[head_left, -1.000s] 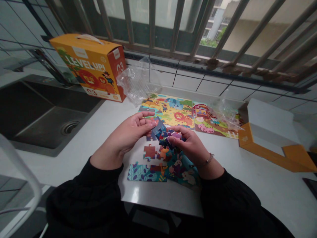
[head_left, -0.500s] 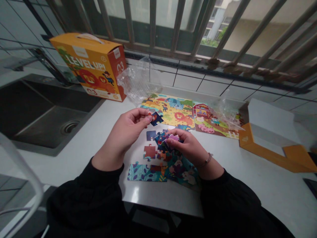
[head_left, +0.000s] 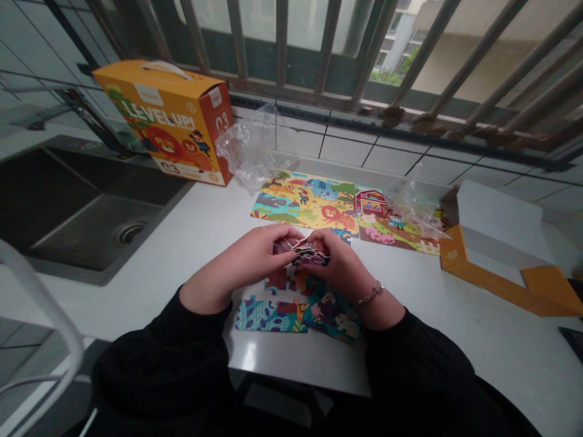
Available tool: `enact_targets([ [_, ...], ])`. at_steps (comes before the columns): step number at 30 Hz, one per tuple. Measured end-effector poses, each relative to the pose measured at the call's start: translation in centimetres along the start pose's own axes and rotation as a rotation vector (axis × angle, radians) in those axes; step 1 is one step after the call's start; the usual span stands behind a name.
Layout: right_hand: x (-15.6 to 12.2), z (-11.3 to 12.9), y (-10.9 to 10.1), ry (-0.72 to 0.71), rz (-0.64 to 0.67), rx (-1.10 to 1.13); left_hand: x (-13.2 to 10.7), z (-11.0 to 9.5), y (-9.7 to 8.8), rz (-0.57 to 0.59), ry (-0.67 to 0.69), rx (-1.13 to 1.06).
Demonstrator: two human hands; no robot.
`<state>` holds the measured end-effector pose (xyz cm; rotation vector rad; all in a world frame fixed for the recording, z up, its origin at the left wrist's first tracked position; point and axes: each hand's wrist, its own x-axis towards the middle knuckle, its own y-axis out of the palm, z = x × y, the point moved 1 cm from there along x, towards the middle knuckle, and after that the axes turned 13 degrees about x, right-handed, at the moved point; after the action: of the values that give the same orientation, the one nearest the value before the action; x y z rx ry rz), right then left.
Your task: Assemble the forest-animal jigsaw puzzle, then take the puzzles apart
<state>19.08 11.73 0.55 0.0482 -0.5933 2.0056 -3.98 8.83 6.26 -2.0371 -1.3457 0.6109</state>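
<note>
My left hand (head_left: 264,255) and my right hand (head_left: 331,254) meet over the counter, both closed around a stack of jigsaw pieces (head_left: 310,256). The stack is tilted so that its edges face me; the pictures on most of the pieces are hidden. Below my hands lies a partly joined jigsaw puzzle (head_left: 273,315) in teal and purple, with a white rabbit at its right. A reddish loose piece (head_left: 275,281) shows just under my left hand. More of the puzzle is covered by my fingers.
Two picture sheets, a yellow safari one (head_left: 310,203) and a farm one (head_left: 387,224), lie behind. Crumpled clear plastic (head_left: 255,152) sits beside the orange box (head_left: 168,121). An opened orange carton (head_left: 501,261) stands right. At left is a sink (head_left: 104,224); window bars (head_left: 280,48) run behind.
My left hand has moved right and down with its dark blue piece to meet the right hand. The stack has turned from face-up to edge-on.
</note>
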Motion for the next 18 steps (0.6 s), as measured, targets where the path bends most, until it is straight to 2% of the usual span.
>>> enact_targets([
  [4, -0.15, -0.48, 0.44, 0.015, 0.010, -0.024, 0.10, -0.04, 0.31, 0.017, 0.019, 0.049],
  [11, -0.17, -0.88, 0.28, -0.094, -0.055, -0.139, 0.35, 0.50, 0.46, -0.018, 0.044, 0.152],
  [18, 0.11, -0.39, 0.44, -0.100, 0.150, -0.138, 0.29, 0.61, 0.42, -0.020, 0.025, 0.147],
])
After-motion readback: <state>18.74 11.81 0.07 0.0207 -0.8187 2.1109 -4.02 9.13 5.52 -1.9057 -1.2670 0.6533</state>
